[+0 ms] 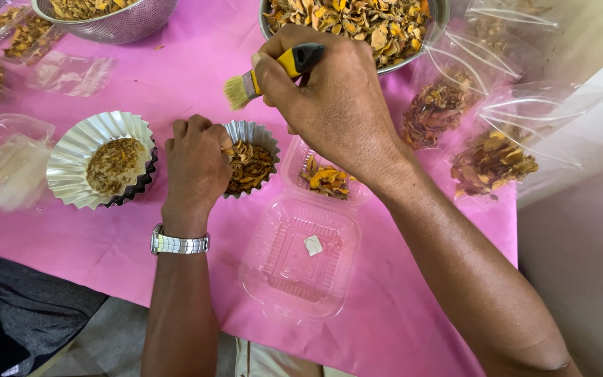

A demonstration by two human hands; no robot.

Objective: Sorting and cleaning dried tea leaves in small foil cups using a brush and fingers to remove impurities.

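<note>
Both steel bowls [113, 24] cut off by top edge

Small brush [266, 77]: yellow-and-black handle, metal ferrule, pale bristles pointing left, held roughly level above the desk. Fluted metal cup [249, 164]: small, silver, upright on the pink cover, filled with dried orange-brown slices, just left of the open clear plastic clamshell.
</note>
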